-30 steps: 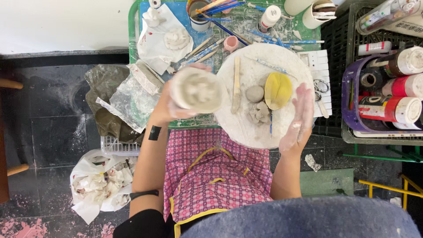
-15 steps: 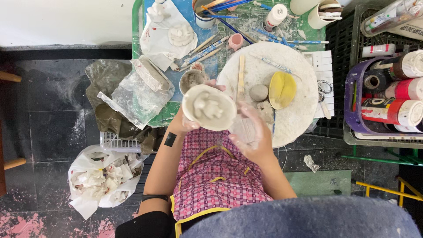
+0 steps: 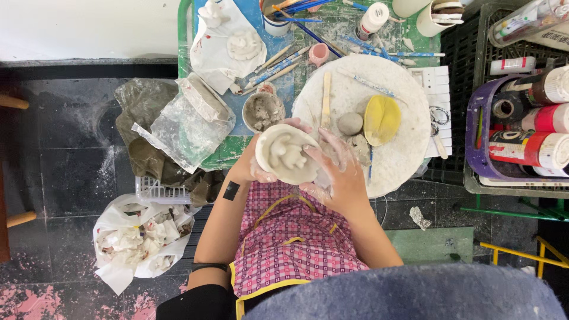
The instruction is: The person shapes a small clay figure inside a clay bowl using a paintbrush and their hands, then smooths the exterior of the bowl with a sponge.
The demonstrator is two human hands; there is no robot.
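Observation:
A round pale clay bowl (image 3: 285, 154) with small raised shapes inside is held over my lap, above the pink checked apron (image 3: 290, 249). My left hand (image 3: 252, 169) cups it from below on the left side. My right hand (image 3: 338, 178), smeared with clay, grips its right rim. Just beyond the bowl lies a round white board (image 3: 403, 118) carrying a yellow sponge (image 3: 381, 120), a grey clay ball (image 3: 349, 123), a clay lump (image 3: 359, 148) and a wooden stick (image 3: 326, 99).
A small bowl of clay slip (image 3: 262, 110) sits on the green table (image 3: 184, 35), beside a bagged clay block (image 3: 198, 101), brushes and a cup (image 3: 277, 24). Paint bottles fill a crate (image 3: 533, 124) at right. A white bag of scraps (image 3: 142, 237) lies on the floor.
The bowl came down from over the table toward my lap. My right hand left the white board and took hold of the bowl's right rim.

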